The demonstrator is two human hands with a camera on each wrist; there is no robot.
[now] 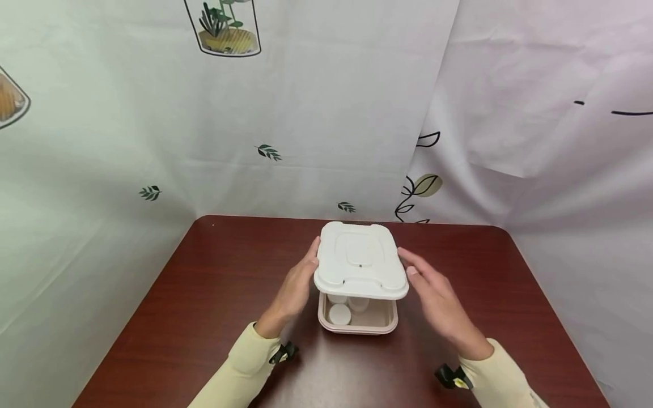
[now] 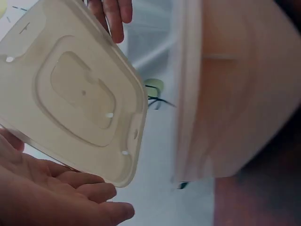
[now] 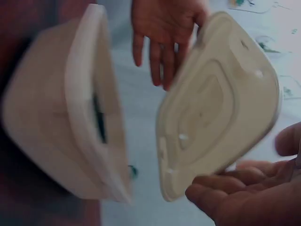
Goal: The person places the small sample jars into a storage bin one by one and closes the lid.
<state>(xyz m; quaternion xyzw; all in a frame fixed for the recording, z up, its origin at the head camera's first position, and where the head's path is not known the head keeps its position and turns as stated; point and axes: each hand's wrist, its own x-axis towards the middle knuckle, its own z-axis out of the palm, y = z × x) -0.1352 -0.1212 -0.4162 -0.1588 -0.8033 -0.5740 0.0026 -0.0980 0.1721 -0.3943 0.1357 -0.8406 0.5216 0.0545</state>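
Note:
A white rectangular lid is raised and tilted above a pale rectangular container, whose near end shows beneath it. White round-topped items sit inside the container, partly hidden by the lid. My left hand touches the lid's left edge with extended fingers and the thumb beside it. On the opposite edge my right hand touches the lid with its fingers extended. Both wrist views show the lid's recessed underside between the two hands, apart from the container wall.
A dark reddish-brown table with rounded far corners bears the container. Behind and beside it hangs a pale cloth printed with plants and leaves. A black strap sits at the left wrist, another strap at the right.

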